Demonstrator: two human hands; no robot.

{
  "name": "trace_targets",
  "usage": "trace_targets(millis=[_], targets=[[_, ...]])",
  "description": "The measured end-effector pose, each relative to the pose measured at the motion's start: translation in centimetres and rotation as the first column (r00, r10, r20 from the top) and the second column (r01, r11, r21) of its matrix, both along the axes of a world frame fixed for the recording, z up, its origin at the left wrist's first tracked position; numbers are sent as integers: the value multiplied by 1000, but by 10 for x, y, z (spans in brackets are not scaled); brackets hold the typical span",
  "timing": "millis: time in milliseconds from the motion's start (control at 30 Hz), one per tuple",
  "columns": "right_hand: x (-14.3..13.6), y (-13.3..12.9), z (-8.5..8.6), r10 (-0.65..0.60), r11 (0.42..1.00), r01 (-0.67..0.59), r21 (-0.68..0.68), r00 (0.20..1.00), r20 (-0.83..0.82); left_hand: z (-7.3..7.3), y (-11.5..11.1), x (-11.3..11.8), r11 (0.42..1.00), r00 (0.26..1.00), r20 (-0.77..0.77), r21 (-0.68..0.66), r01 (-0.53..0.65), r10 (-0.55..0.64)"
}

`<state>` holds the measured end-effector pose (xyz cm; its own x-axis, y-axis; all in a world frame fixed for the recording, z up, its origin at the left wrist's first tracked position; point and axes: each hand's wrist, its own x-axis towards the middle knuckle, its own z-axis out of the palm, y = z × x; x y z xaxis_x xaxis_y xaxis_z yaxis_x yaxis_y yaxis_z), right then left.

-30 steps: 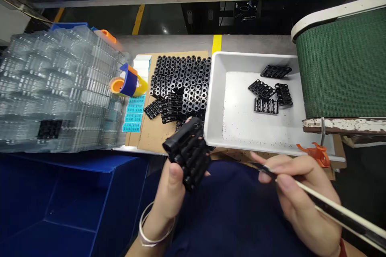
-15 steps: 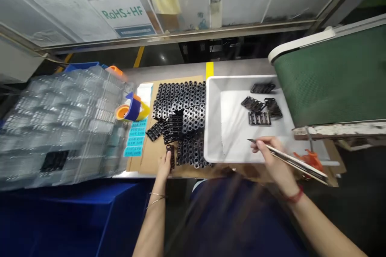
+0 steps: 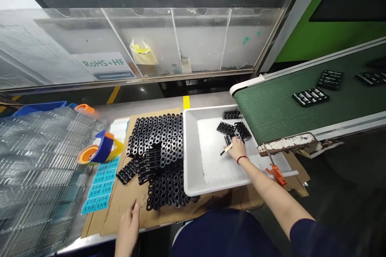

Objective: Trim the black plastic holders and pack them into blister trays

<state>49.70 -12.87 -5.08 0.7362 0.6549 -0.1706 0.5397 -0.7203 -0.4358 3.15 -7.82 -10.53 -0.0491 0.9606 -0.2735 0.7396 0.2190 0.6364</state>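
Note:
My right hand [image 3: 237, 149] is inside the white tray [image 3: 193, 188], closed around a slim knife [image 3: 226, 149] with a pale handle. Its fingers reach a black slotted plastic part [image 3: 228, 139]; whether they grip it as well is hard to see. Close by in the tray lie several similar parts [image 3: 226, 128]. My left hand [image 3: 130, 224] rests at the front of the cardboard [image 3: 120, 209], fingers stretched and nothing in them. Just right of it are tight rows of black parts [image 3: 169, 132], with a looser pile [image 3: 149, 164] on top.
A green conveyor belt [image 3: 271, 116] carrying black parts [image 3: 310, 96] overhangs the tray's right side. An orange clamp [image 3: 276, 174] sits beneath its end. On the left stand stacked clear plastic trays [image 3: 39, 176], a tape dispenser [image 3: 102, 148] and blue labels [image 3: 101, 184].
My right hand has moved forward with the knife to the parts in the tray. My left hand has let go of a black part and drawn back. The camera view has shifted.

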Motion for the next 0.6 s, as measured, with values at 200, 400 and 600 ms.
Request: trace_targets(millis=[200,400,600], targets=[[-13,-12,7,151,988,-152,5,988,16,22,-27,4,989,965,220,-50,-137,145],[-40,-41,74,495,848,-460,262,864,-85,90,-48,75,996,885,457,15,89,-86],[-93,-74,167,914,350,-738,577,403,-40,165,-53,144,689,486,583,183,701,-651]])
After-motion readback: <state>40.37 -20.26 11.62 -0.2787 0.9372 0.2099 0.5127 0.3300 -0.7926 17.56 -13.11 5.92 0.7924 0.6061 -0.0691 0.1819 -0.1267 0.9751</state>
